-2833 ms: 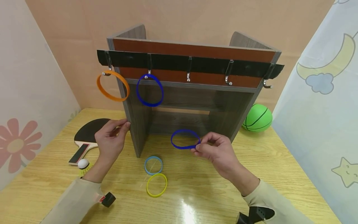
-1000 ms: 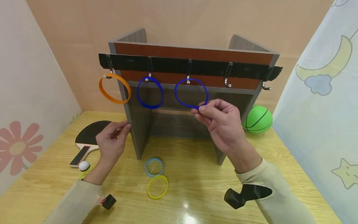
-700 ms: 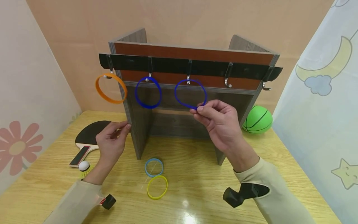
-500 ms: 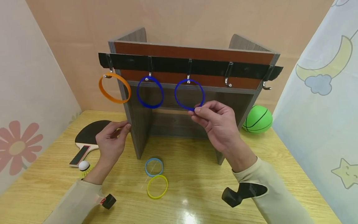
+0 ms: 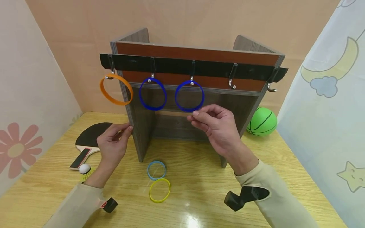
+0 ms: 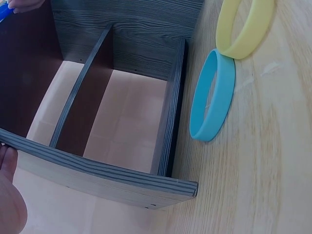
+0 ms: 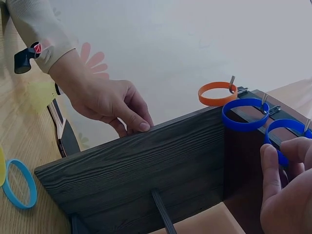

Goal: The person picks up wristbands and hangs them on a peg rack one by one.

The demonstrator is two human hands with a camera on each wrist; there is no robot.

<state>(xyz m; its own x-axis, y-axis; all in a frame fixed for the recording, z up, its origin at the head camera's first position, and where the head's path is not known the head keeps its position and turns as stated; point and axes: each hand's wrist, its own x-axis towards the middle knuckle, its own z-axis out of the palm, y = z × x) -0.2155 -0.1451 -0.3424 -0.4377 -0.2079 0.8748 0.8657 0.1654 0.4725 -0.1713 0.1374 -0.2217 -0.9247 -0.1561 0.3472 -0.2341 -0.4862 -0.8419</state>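
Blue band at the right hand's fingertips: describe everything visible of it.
The blue band is a thin, plain loop, apparently smooth rubber or silicone. In the head view it looks nearly round and upright, in front of the shelf. Its top is at the third hook from the left, whose tip shows inside the loop, so it seems hung there. The right hand has its fingertips at the lower edge; whether they pinch it is unclear.

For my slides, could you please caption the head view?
Left hand holding a side panel, right hand at a blue band by the middle hook.
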